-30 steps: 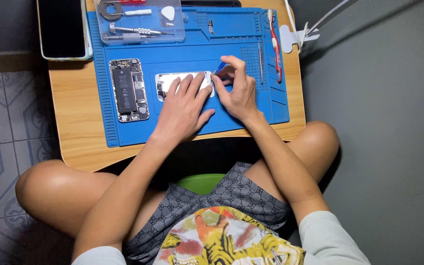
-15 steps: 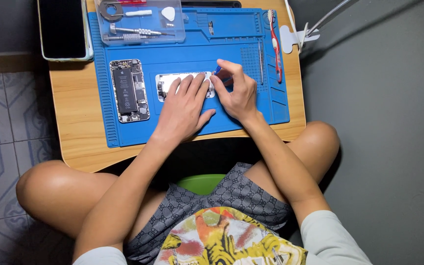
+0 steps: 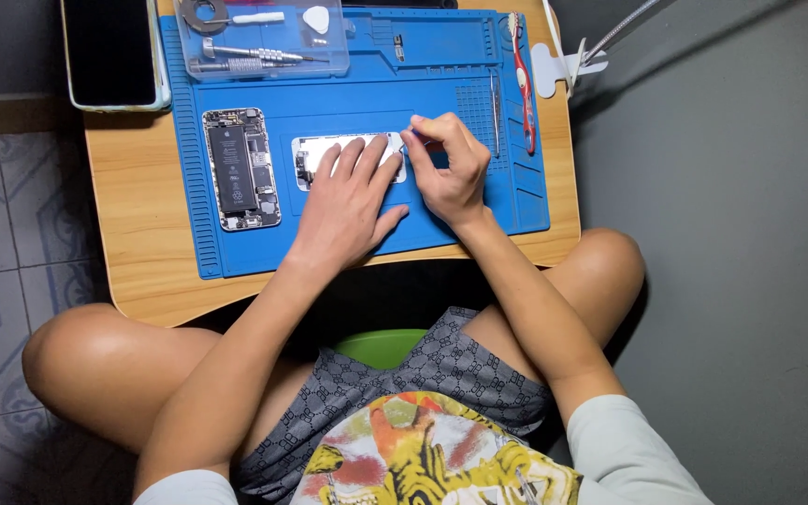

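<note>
Pressing left hand [image 3: 348, 201] flat on metallic screen panel [image 3: 315, 154], ridged blue mat [image 3: 460, 84]

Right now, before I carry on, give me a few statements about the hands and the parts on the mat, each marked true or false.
1. The left hand lies flat on the silver panel. True.
2. The opened phone lies to the right of both hands. False: it lies to their left on the blue mat.
3. The right hand works at the panel's right end. True.
4. The red-handled tool is in the right hand. False: it lies on the mat's right side.
5. A dark-screened phone lies at the table's far left corner. True.
</note>
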